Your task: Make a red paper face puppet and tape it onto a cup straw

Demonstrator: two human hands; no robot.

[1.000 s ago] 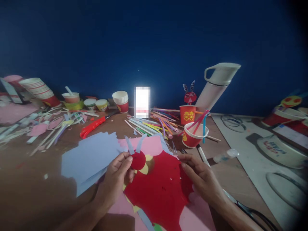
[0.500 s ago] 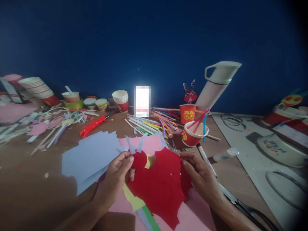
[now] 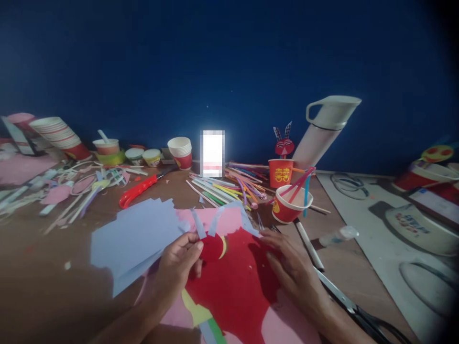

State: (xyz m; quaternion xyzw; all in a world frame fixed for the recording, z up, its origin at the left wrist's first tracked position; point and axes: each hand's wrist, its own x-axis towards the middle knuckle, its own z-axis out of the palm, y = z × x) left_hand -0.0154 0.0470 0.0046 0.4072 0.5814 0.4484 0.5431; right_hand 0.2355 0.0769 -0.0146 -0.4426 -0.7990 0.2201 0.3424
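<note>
My left hand point(image 3: 184, 255) is closed, pinching a round red paper cutout point(image 3: 211, 247) by its left edge. Two narrow light-blue paper strips point(image 3: 214, 220) stand up from the cutout's top like ears. Beneath it lies a larger red paper sheet point(image 3: 233, 286) with jagged edges, and a sliver of yellow paper point(image 3: 223, 248) shows at the cutout's side. My right hand point(image 3: 292, 267) hovers over or rests on the sheet's right side, fingers loosely stretched and apart, casting a shadow. Pink paper point(image 3: 287, 320) and light-blue sheets point(image 3: 132, 239) lie around.
Black-handled scissors point(image 3: 353, 308) lie by my right forearm. A red utility knife point(image 3: 138, 191), coloured pipe cleaners point(image 3: 218, 186) and a red paper cup point(image 3: 287, 210) with straws sit farther back. A white flask point(image 3: 317, 138) leans at the back right, with stacked cups point(image 3: 180, 153) left of it.
My right hand has let go of the larger red sheet, which has dropped flatter onto the papers. The round cutout now shows whole in my left hand.
</note>
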